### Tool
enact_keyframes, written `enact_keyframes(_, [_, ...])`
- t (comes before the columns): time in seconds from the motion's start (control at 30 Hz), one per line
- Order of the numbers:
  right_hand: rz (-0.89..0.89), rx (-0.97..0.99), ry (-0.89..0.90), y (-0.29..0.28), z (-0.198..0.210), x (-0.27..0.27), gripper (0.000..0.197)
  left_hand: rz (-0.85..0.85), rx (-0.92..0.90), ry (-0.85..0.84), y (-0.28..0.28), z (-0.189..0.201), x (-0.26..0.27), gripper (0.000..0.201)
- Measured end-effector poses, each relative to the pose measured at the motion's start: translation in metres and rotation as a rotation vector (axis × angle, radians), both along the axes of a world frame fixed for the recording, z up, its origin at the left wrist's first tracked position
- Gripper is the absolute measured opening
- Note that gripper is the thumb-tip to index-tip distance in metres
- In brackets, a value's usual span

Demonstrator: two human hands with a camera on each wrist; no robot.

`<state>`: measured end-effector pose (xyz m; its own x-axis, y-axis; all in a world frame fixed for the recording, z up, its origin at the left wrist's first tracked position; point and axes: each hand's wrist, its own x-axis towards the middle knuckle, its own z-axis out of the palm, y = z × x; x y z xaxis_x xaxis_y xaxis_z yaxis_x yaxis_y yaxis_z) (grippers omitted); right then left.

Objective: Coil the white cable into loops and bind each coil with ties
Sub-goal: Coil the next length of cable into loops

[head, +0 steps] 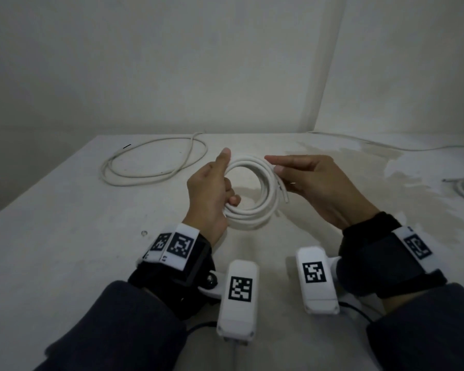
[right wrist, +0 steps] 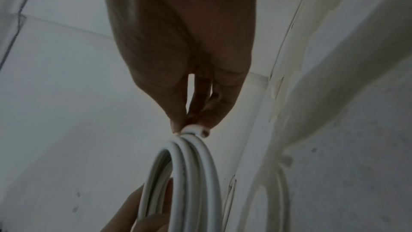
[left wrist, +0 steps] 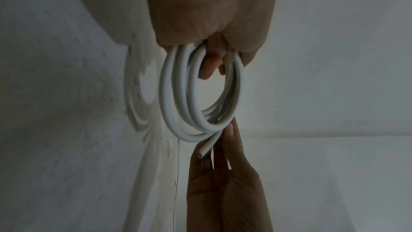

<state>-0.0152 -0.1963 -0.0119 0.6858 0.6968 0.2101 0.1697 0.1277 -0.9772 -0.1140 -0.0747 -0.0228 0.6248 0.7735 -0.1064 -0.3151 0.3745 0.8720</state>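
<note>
Both hands hold the white cable coil (head: 252, 191): left hand (head: 209, 194) grips it, right hand (head: 314, 180) pinches its end

Both forearms in dark sleeves enter from the bottom of the head view, each wrist strapped with a black band carrying white marker blocks. The left hand (head: 209, 188), centre frame, curls its fingers (left wrist: 209, 70) round the coiled white round cable (head: 255, 194), thumb pointing up. The right hand (head: 314, 183), just right of centre, pinches the coil's far side between nearly straight fingertips (right wrist: 178, 123).
</note>
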Motion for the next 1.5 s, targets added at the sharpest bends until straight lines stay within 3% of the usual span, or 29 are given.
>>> enact_keyframes(0.23, [-0.031,-0.068,0.037,0.0,-0.003,0.0,0.011,0.017,-0.106,-0.023,0.006,-0.006,0.0,0.031])
enact_keyframes(0.43, [0.071,-0.076,0.158,-0.003,-0.001,0.002,0.013,-0.009,-0.129,-0.05,0.007,-0.005,0.0,0.028])
enact_keyframes(0.63, [0.225,-0.045,0.359,-0.008,0.006,-0.004,0.011,-0.116,-0.226,-0.11,0.009,-0.007,-0.001,0.023])
enact_keyframes(0.77, [0.167,-0.015,0.398,-0.005,0.006,-0.004,0.012,-0.192,-0.215,-0.139,0.009,-0.007,-0.002,0.026])
enact_keyframes(0.93, [0.118,0.003,0.463,-0.003,0.001,-0.001,0.011,-0.158,-0.153,-0.155,0.007,-0.005,0.002,0.031])
enact_keyframes(1.03, [0.128,0.051,0.531,-0.001,-0.003,0.0,0.027,-0.106,-0.131,-0.171,0.004,-0.004,0.003,0.029])
enact_keyframes(1.13, [0.174,0.121,0.6,0.002,-0.005,0.0,0.028,-0.073,-0.131,-0.169,0.0,-0.004,0.004,0.027])
enact_keyframes(1.3, [0.136,0.056,0.474,0.004,-0.002,-0.002,0.019,0.013,-0.088,-0.121,-0.002,-0.004,0.006,0.028])
enact_keyframes(1.4, [0.078,0.105,0.506,0.006,-0.001,-0.007,0.013,0.042,-0.104,-0.124,-0.003,-0.006,0.007,0.027])
enact_keyframes(1.5, [0.089,0.129,0.451,0.006,0.0,-0.01,0.032,0.041,-0.126,-0.133,-0.003,-0.008,0.008,0.026])
